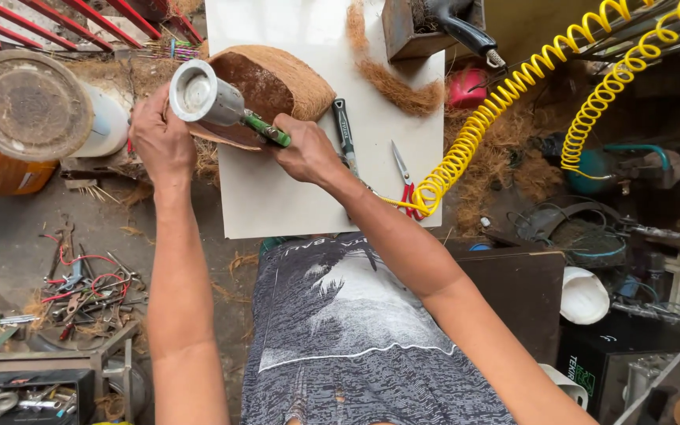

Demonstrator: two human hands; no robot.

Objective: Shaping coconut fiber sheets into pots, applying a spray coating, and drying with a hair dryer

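A brown coconut-fibre shell (pixel 277 83) lies on a white board (pixel 301 197). My left hand (pixel 160 142) holds the shell's near left edge. My right hand (pixel 308 151) grips the green handle of a silver pneumatic tool (pixel 212 98), whose round metal head points up towards me over the shell. A yellow coiled air hose (pixel 505 94) runs from my right hand off to the upper right.
On the board lie a dark-handled tool (pixel 345 134), red-handled scissors (pixel 404 177) and a strip of coconut fibre (pixel 391 86). A white drum with a rusty lid (pixel 29 106) stands at left. Loose tools and wires (pixel 80 291) litter the floor. A dark box (pixel 513 291) sits at right.
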